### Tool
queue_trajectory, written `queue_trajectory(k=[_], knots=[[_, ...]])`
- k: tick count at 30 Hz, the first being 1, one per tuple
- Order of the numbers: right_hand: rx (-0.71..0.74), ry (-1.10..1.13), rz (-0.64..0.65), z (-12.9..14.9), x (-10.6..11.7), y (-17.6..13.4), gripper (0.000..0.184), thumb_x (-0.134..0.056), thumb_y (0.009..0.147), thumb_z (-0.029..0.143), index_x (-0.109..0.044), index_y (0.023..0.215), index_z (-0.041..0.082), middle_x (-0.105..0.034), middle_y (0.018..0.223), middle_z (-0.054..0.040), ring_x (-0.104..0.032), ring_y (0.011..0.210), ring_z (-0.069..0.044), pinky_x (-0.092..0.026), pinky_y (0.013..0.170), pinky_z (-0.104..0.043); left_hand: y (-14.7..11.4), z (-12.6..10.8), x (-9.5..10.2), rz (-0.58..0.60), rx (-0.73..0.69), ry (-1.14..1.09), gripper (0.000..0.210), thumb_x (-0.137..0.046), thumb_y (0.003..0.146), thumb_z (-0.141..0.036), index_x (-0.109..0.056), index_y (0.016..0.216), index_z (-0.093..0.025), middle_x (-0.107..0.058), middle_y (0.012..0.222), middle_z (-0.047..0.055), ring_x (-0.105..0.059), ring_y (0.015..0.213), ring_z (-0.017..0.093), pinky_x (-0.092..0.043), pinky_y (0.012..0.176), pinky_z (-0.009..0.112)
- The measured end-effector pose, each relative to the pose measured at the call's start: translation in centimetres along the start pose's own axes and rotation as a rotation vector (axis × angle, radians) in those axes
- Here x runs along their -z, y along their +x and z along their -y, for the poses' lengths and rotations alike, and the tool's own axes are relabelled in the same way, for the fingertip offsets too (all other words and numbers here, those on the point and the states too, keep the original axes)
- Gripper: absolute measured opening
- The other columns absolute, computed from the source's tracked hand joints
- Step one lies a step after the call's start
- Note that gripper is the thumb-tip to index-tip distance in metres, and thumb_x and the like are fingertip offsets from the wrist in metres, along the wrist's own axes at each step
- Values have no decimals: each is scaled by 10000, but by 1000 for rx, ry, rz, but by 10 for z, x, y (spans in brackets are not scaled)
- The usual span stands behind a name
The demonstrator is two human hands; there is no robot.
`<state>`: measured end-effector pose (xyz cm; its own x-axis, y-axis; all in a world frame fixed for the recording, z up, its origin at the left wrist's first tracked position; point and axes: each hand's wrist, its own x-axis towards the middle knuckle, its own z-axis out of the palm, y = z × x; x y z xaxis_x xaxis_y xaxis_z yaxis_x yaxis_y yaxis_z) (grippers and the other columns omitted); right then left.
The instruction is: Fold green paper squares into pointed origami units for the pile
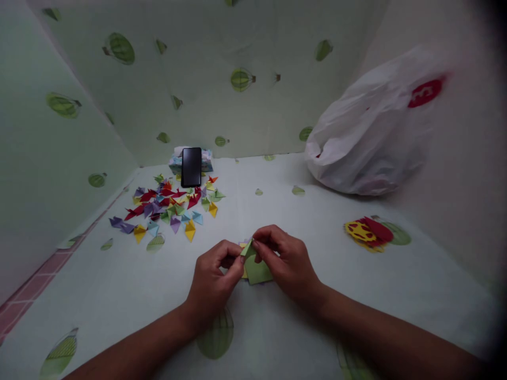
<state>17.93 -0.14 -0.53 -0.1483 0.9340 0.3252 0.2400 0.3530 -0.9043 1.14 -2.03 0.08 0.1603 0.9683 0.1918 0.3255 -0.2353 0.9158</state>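
Note:
Between my two hands is a small folded piece of green paper [247, 248], its pointed tip standing up. My left hand [216, 272] pinches its left side between thumb and forefinger. At the upper tip, the thumb and fingers of my right hand [287, 261] pinch the same paper. Just below lies a stack of square paper sheets [259, 271], a green one on top, with yellow and purple edges peeking out. My right hand partly covers this stack.
A pile of folded paper pieces [174, 208] in many colours lies at the left. Behind it a black phone [191, 167] leans on a tissue box [207, 160]. At right are a white plastic bag [368, 137] and red and yellow cut-outs [368, 233].

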Motion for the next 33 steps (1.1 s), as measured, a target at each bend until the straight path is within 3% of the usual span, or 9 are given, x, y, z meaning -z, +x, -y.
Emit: queue_trajectory(k=[6,16,33], knots=[[-126,156,29,1,-2,1,50,-596,879,221,-573,851,187,-617,714,8,-621,582,-115,-490,552,-240,0,1,0,-1,-45,49,109,-553,863,-171,-636,792,-164,-648,764,17,-599,687,133,-481,651,238],[-60,-1,-25,0,-1,2,52,-597,841,176,-588,791,184,-620,722,-6,-594,642,-133,-472,596,-263,-1,3,-1,-13,-143,178,121,-532,872,-146,-632,811,-175,-653,806,29,-604,706,140,-479,651,251],[-57,-84,20,3,0,4,89,-561,829,168,-585,745,182,-608,659,2,-551,601,-129,-424,574,-255,0,2,-1,-33,-133,186,121,-538,868,-137,-634,805,-176,-651,806,26,-599,712,141,-471,651,251]])
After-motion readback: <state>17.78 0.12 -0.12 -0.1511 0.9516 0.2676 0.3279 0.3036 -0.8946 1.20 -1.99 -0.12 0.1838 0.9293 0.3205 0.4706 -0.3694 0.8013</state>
